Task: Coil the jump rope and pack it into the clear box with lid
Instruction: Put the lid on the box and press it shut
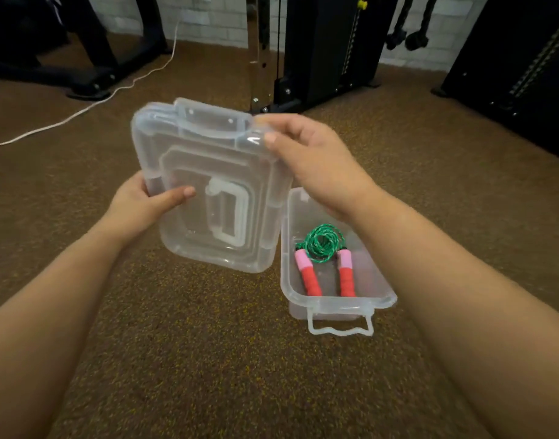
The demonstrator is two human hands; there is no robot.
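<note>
The clear box (386,300) stands open on the brown floor at centre right. Inside it lies the jump rope (323,242), its green cord coiled and its two red and pink handles side by side. I hold the clear lid (214,172) in the air, left of and above the box, tilted up toward me. My left hand (145,201) grips the lid's left edge, thumb on its face. My right hand (316,160) pinches the lid's upper right corner and hangs over the box's far end.
Black gym machine frames (319,52) stand along the back by a white brick wall. A white cable (91,106) trails across the floor at upper left. A clear latch handle (340,327) hangs from the box's near end.
</note>
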